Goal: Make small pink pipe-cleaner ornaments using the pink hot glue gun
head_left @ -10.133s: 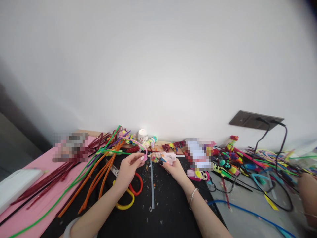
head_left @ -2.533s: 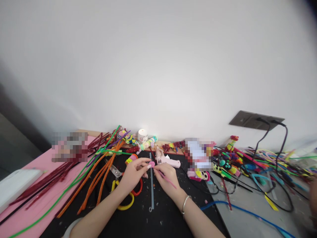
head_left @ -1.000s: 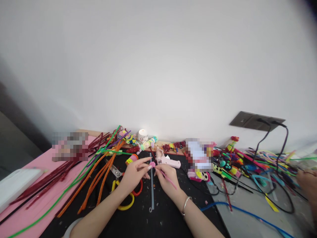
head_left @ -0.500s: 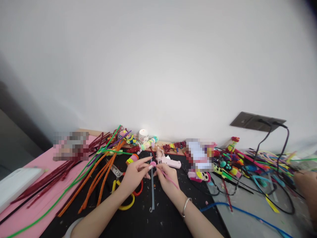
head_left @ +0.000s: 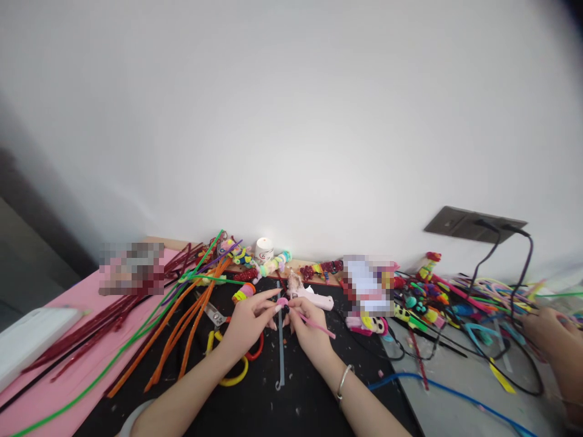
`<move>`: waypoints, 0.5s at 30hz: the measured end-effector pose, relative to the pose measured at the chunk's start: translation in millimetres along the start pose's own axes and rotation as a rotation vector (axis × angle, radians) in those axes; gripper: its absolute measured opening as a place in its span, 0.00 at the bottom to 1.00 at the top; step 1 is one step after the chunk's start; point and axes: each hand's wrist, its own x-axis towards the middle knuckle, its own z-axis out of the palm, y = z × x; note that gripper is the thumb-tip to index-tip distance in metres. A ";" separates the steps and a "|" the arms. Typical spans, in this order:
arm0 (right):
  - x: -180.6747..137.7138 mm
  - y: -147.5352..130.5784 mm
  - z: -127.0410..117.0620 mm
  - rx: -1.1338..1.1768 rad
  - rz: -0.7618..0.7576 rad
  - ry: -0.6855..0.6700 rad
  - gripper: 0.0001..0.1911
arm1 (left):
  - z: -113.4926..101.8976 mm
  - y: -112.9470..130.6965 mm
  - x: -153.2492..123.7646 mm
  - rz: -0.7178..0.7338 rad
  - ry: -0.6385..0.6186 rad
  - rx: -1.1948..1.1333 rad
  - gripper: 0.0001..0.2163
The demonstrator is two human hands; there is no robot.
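Winding looks to be the step in hand: the left hand [head_left: 248, 318] has its grip pinched shut on a small pink coil [head_left: 282, 301], held just above the black counter [head_left: 273, 413], while the right hand [head_left: 310, 332] has its grip closed on the loose pink stem [head_left: 320, 328] that trails from the coil toward the right. The hands meet at the coil, just in front of a pink glue gun [head_left: 316, 299] and over a grey strip [head_left: 281, 349]; scissors [head_left: 230, 382] lie beneath the left wrist. By my reading, the next turn calls for a taut stem laid flat against the coil's edge, the left thumb pressing so nothing springs loose
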 end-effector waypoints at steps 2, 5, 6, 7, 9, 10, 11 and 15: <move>0.7 -0.1 -1.0 0.011 0.013 -0.008 0.07 | -0.1 -1.0 0.0 0.020 0.002 0.019 0.26; 1.3 0.0 -1.6 0.026 0.015 -0.001 0.08 | -0.4 -0.4 -0.6 0.058 0.006 0.069 0.22; 1.3 0.1 -1.6 0.033 0.012 0.005 0.08 | -0.5 0.3 -0.9 0.072 0.005 0.087 0.21; 1.4 0.1 -1.5 0.040 0.009 0.010 0.09 | -0.7 1.0 -1.0 0.085 0.003 0.105 0.20; 1.6 -0.4 -1.6 0.047 0.005 0.023 0.10 | -1.5 2.6 -1.0 0.102 -0.008 0.130 0.19; 1.7 -1.0 -1.9 0.040 0.004 0.032 0.11 | -2.3 3.3 -0.7 0.108 -0.013 0.137 0.19; 1.8 -1.8 -2.5 0.024 0.005 0.043 0.13 | -3.5 3.9 -0.2 0.114 -0.007 0.141 0.18; 1.4 -6.3 -6.9 -0.078 0.005 0.111 0.16 | -14.6 6.7 3.2 0.183 0.212 0.151 0.16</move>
